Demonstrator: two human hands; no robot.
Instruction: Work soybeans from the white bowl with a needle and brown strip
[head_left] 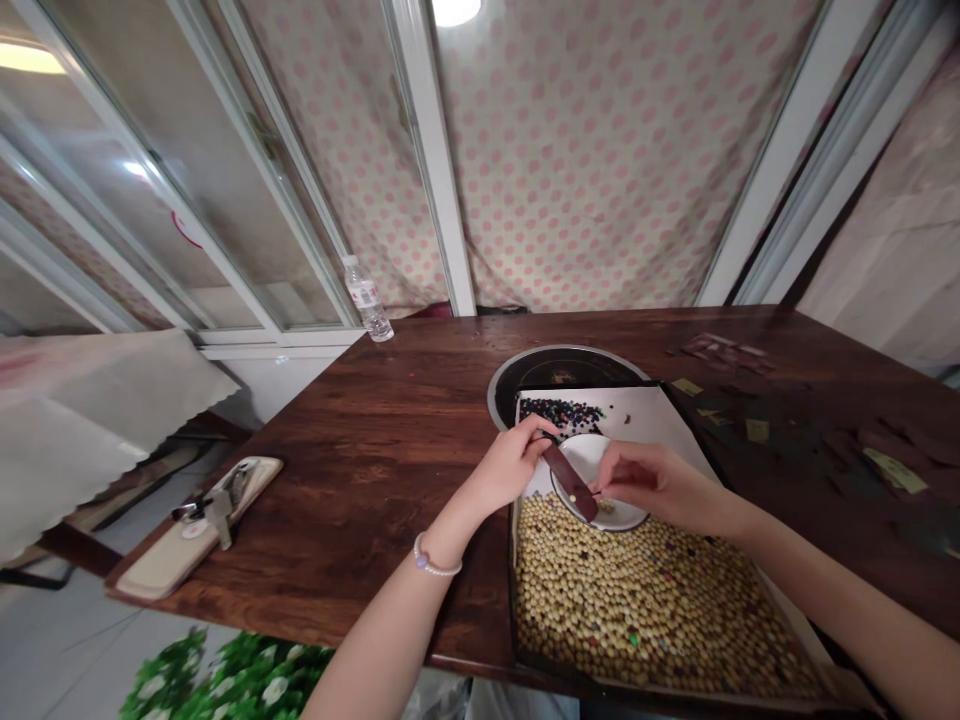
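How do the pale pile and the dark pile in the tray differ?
The pale pile is mostly cream with scattered darker pieces; the dark pile is mostly black with some coloured ones. The pale pile covers far more of the tray than the dark pile. The pale pile fills the near end, the dark pile lies toward the far end. Both are made of small pieces.

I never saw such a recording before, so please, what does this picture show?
There is no machine here: a person works with two bare hands, filmed by a head-worn camera looking forward and down. On the wooden table lies a tray with many pale beads and a smaller pile of dark beads; a plastic bottle stands near the far edge. The left hand holds a dark brown strip over a white bowl. The right hand is pinched beside the strip's end; I cannot tell whether it holds anything.
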